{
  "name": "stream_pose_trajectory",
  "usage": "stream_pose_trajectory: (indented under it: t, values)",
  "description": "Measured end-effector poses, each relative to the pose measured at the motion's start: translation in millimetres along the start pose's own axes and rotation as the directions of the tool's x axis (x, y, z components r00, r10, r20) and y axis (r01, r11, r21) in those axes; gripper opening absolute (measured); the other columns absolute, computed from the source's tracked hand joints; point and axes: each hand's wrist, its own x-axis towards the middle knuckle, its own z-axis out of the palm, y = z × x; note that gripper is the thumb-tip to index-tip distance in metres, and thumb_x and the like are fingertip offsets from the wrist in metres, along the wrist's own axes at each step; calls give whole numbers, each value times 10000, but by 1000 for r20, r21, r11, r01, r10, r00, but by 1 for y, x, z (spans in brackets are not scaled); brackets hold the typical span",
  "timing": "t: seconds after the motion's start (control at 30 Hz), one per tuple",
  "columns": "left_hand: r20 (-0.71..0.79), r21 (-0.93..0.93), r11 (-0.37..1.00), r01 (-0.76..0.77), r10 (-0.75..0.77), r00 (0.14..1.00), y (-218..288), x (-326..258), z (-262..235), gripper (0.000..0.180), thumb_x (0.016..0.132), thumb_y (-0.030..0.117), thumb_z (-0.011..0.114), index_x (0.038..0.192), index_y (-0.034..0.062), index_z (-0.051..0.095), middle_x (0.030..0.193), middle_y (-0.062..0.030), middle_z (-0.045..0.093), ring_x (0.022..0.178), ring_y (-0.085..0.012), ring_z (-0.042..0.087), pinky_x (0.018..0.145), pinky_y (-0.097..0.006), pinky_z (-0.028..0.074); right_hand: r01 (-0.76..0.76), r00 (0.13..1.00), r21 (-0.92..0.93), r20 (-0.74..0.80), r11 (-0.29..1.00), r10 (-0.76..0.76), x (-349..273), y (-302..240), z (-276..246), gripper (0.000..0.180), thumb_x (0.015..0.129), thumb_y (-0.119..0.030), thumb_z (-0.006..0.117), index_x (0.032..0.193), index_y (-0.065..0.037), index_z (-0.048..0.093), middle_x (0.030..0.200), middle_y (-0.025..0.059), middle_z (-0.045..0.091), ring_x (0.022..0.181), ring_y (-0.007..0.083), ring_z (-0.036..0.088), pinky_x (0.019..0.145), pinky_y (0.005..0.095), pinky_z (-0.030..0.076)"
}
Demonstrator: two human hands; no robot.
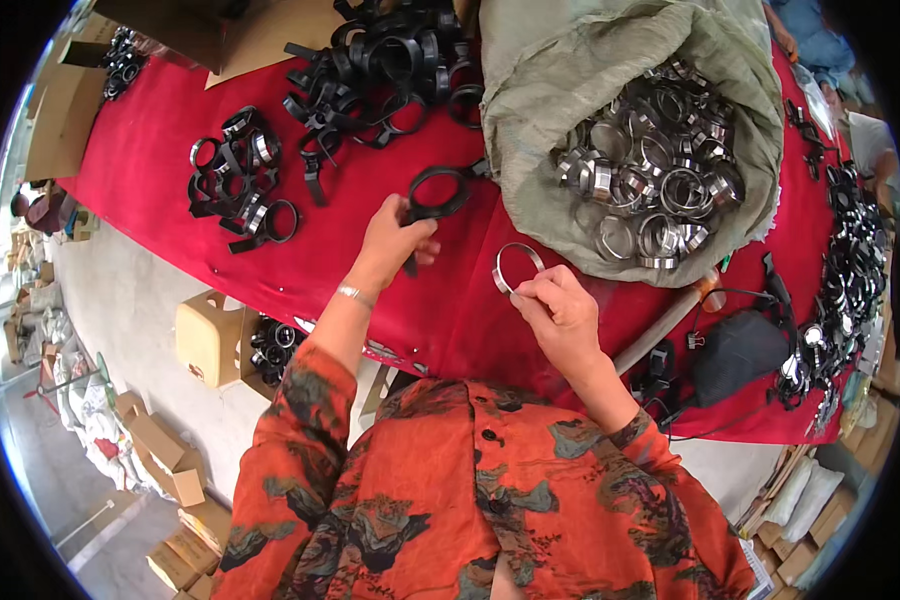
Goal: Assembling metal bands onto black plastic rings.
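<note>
The shiny ring (500,277) is up over the red tabletop (440,330), pinched in the right hand's (567,312) fingertips. The left hand (395,245) is wrapped around the edge of a black ring (438,212). Near both, a big green sack (530,130) is full of more rings (660,185). A small pile (235,185) and a big pile (390,75) of black rings lie to the left.
</note>
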Motion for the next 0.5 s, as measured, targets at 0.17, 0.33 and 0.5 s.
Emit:
stream_pose_trajectory:
  t: [0.17,0.33,0.5]
  values:
    - [-214,558,796,-234,411,886,-18,-60,-2,349,729,124,685,999,35,481,794,-99,596,696,-179,587,603,-309,467,50,998,144,26,988,-54,12,-8,10,72,755,-62,676,821,-51,650,732,47,527,598,160,518,537,282,408]
    - [-157,648,695,-311,521,839,-37,-92,8,501,709,188,680,1152,2,538,979,-185,625,883,-290,628,780,-355,497,79,995,281,31,956,-92,29,-26,45,61,777,-40,661,832,-26,639,721,53,524,600,144,510,531,277,394]
    - [-175,476,823,-310,434,883,-78,-91,11,436,752,182,647,1117,-35,552,960,-171,639,849,-268,633,759,-332,497,2,985,229,166,973,-41,10,1,83,66,776,-67,655,827,-35,627,724,82,539,621,216,544,560,321,426]
